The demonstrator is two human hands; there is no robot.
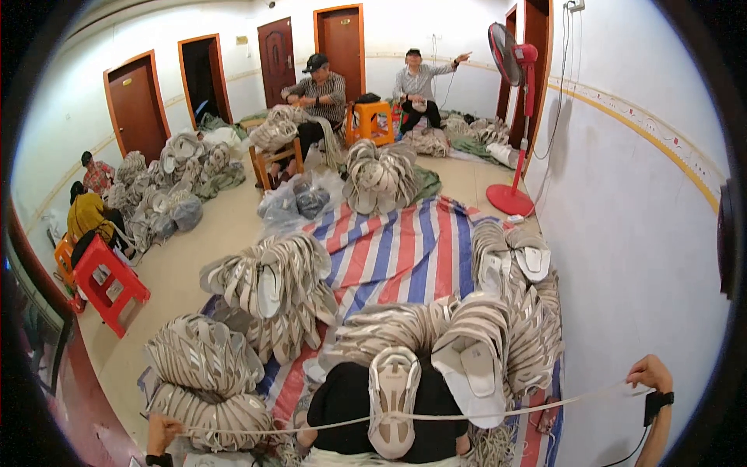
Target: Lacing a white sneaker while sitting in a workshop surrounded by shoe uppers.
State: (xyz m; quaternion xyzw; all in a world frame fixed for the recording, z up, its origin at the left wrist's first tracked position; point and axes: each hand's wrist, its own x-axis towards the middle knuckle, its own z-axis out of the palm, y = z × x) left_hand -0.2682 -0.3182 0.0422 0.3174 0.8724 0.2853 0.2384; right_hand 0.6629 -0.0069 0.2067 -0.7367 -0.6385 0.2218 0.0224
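A beige and white shoe upper (394,393) rests between my knees, on black clothing. One long pale shoelace (529,409) runs across it and stretches out to both sides. At the lower left, my left hand (163,433) is closed on one end of the lace. Out to the far right and higher up, close to the wall, my right hand (652,373) pinches the other end. The lace looks nearly taut on the left and rises in a slight curve on the right. More pale laces (494,445) lie bunched beside my right knee.
Stacks of nested shoe uppers (268,272) surround me on a striped sheet (397,249). To the right stand another stack (475,342) and the white wall (630,257). Beyond are a red fan (513,198), a red stool (109,284) and several people working.
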